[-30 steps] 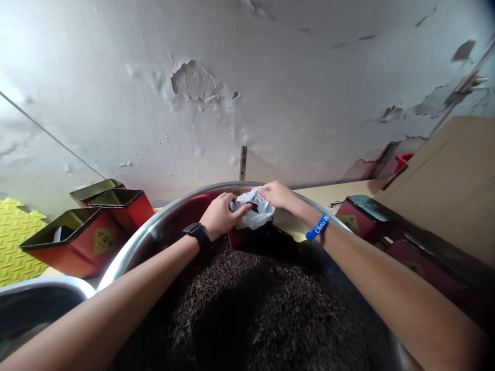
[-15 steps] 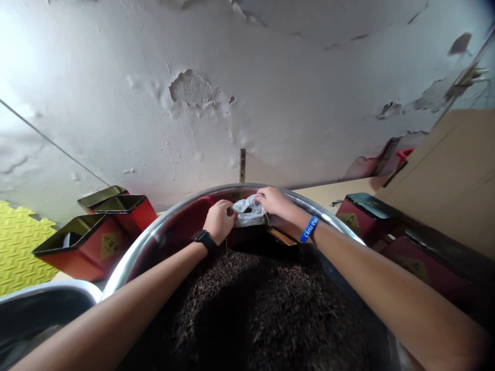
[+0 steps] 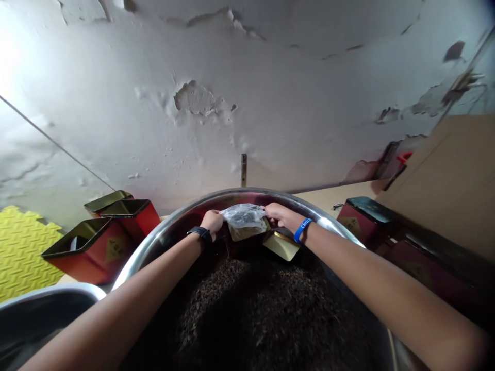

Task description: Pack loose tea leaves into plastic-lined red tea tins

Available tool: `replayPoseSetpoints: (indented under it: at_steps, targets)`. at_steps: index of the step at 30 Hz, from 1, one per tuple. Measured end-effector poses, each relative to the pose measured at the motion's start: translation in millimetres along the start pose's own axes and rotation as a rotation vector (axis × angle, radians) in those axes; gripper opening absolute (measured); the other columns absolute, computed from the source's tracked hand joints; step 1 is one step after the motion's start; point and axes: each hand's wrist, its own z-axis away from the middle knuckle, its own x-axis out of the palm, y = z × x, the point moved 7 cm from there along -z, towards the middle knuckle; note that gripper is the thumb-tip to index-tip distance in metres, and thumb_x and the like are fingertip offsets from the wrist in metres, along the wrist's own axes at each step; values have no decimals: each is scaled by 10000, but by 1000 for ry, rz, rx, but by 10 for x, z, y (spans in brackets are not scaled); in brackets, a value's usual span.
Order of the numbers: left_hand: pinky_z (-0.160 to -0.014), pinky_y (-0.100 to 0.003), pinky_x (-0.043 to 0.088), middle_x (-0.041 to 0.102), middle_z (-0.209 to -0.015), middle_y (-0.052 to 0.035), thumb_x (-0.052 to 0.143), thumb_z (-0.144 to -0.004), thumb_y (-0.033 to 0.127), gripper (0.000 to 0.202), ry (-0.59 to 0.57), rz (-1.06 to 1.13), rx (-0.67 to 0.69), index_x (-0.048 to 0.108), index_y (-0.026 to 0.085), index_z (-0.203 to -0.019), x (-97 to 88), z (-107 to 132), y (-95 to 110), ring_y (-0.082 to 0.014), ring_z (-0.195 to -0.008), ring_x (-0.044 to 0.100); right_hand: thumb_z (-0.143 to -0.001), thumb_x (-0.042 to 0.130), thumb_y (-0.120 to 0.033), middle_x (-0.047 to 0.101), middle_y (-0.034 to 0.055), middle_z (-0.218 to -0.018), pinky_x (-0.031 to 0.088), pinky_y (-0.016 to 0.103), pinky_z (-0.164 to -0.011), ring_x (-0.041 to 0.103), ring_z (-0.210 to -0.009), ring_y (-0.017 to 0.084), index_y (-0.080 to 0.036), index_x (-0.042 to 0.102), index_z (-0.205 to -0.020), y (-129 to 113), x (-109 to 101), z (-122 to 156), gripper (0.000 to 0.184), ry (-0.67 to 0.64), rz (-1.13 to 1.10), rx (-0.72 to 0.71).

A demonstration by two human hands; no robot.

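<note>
Between my two hands a clear plastic bag (image 3: pixel 243 214) is stretched flat across the mouth of a tin (image 3: pixel 242 236). My left hand (image 3: pixel 212 222) pinches the bag's left end, and my right hand (image 3: pixel 276 212) grips its right end. The tin stands inside a large metal basin (image 3: pixel 129 265), at its far side. Beside it, below my right hand, lies a gold-coloured lid or plate (image 3: pixel 283 246), tilted. Dark loose tea leaves (image 3: pixel 294 314) fill the basin in front of the tin. Shadow hides the tin's lower part.
Red open tins (image 3: pixel 104 247) stand left of the basin, near a yellow foam mat (image 3: pixel 25 252). A second metal basin (image 3: pixel 73 289) sits at the lower left. Dark-red tins (image 3: pixel 358 221) and a cardboard panel (image 3: pixel 448 175) are on the right. A peeling wall (image 3: pixel 294 103) rises behind.
My hands have moved apart, pulling the bunched bag opening out into a flat, taut band over the tin. The gold-coloured piece now shows more of its face.
</note>
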Motion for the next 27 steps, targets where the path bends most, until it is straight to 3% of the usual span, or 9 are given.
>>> replayPoseSetpoints:
  at_steps: [5,11,14,16,18,20,22,24,27]
  targets:
    - [-480,-265,444,538,-604,-28,488,-707,138,98,11,-100,-40,499,133,-805,-39,23,-141,-147,-507,532,-869,297,-279,484,27,-515,368,211,-461,457,-472,108,-120,535,-727,80,142,-58,319,75,27,-12]
    - [-703,-292,431,533,-874,-59,416,-744,99,165,206,-447,679,494,182,-863,-182,218,417,-155,-746,519,-754,430,-130,587,105,-1006,385,230,-711,520,-864,152,-155,551,-945,-129,-223,76,227,200,189,-211]
    - [-670,-274,431,564,-781,-37,436,-756,145,101,183,-344,628,465,175,-848,-265,161,476,-150,-712,526,-747,452,-137,615,77,-957,385,225,-725,532,-830,142,-159,593,-874,-226,-301,92,191,81,227,-272]
    - [-651,-263,441,594,-797,-41,405,-817,254,117,32,-196,525,462,165,-869,-277,89,465,-140,-705,545,-780,443,-194,635,70,-851,404,222,-658,549,-720,126,-145,605,-879,-239,-314,85,195,-17,221,-255]
    - [-651,-262,453,608,-860,-57,391,-838,378,258,-254,-120,438,479,150,-921,-187,76,448,-141,-735,565,-821,418,-295,638,69,-810,412,216,-599,551,-653,113,-138,603,-943,-245,-310,101,271,-121,206,-237]
    - [-709,-275,461,594,-971,-76,529,-757,435,416,-554,-138,392,467,141,-1045,-78,153,419,-167,-855,569,-822,422,-404,638,73,-841,415,216,-582,551,-648,111,-147,575,-1057,-273,-274,156,380,-247,223,-255]
    - [-837,-308,431,550,-1104,-92,703,-608,371,693,-727,-193,394,385,154,-1184,-29,232,375,-200,-1020,519,-762,501,-470,625,83,-956,425,221,-618,562,-723,126,-166,463,-1228,-329,-207,238,558,-369,262,-314]
    - [-945,-344,360,503,-1188,-104,771,-520,298,840,-755,-225,431,344,165,-1231,-24,241,321,-218,-1117,458,-674,601,-475,558,113,-1132,431,237,-712,553,-884,164,-162,290,-1350,-380,-150,292,807,-398,303,-371]
    - [-974,-395,332,490,-1199,-129,762,-543,286,841,-644,-181,464,326,158,-1250,-53,136,225,-235,-1120,457,-639,632,-459,450,152,-1269,398,297,-844,481,-1060,235,-145,194,-1387,-365,-120,281,922,-228,378,-394]
